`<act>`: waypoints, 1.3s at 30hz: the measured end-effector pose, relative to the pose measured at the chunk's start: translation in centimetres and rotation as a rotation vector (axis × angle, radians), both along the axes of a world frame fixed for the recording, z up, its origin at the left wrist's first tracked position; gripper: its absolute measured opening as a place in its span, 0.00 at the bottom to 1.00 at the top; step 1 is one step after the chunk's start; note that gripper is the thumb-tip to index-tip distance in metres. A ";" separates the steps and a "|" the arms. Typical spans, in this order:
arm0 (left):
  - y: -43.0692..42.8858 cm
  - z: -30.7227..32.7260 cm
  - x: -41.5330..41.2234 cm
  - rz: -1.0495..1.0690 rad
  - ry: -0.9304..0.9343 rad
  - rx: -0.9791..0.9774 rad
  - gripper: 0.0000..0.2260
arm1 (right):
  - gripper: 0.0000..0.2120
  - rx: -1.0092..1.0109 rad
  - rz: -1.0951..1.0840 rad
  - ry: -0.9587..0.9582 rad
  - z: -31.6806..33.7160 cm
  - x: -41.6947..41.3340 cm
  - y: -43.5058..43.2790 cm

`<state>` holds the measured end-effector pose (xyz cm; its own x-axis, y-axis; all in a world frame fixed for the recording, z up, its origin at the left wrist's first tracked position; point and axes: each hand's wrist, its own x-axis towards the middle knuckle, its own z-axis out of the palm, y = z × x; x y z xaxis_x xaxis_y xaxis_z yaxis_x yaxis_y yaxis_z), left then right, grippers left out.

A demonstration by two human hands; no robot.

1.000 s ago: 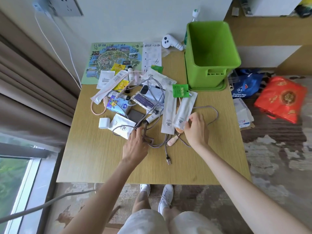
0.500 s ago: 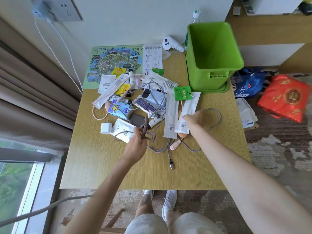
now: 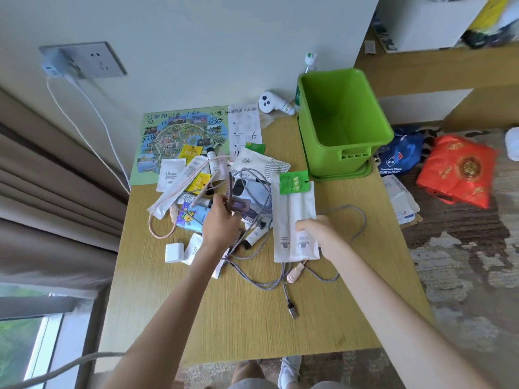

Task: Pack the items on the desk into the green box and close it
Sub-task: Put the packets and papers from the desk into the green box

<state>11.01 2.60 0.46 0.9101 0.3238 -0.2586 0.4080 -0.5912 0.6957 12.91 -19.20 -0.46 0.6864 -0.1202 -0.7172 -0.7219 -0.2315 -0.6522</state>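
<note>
The left grip (image 3: pixel 222 223) pinches a brown clip (image 3: pixel 230 189), well left of the green box (image 3: pixel 345 155). The right grip (image 3: pixel 323 234) holds white packets (image 3: pixel 292 214) on that box's near side.

Both bare arms reach forward and narrow toward each other, short of the green box (image 3: pixel 341 161). The left hand (image 3: pixel 222 224) is well to the left of the box and nearer the person, its back turned up. Its fingers curl round a thin brown item (image 3: pixel 230 189), blurred, that sticks up out of the grip. The right hand (image 3: pixel 318 234) lies in front of the box's near left corner, closer to it than the left hand is, and pinches the lower part of the white packets (image 3: pixel 295 217).
</note>
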 end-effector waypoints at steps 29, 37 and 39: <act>1.2 -5.2 22.8 -0.913 0.099 0.490 0.23 | 0.24 -0.570 0.109 -0.254 -4.0 2.8 6.8; 1.3 -4.8 22.4 -1.036 -0.066 0.787 0.08 | 0.13 -0.483 0.001 -0.248 -3.5 2.9 6.5; 1.5 -4.7 22.3 -1.115 -0.100 0.897 0.09 | 0.16 -0.434 -0.043 -0.263 -2.9 3.1 5.9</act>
<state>33.30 4.10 -4.22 0.7947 -0.5419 -0.2734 -0.5801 -0.8107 -0.0793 15.99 -13.27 -3.35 0.8252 -0.4003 -0.3985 -0.5607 -0.4951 -0.6637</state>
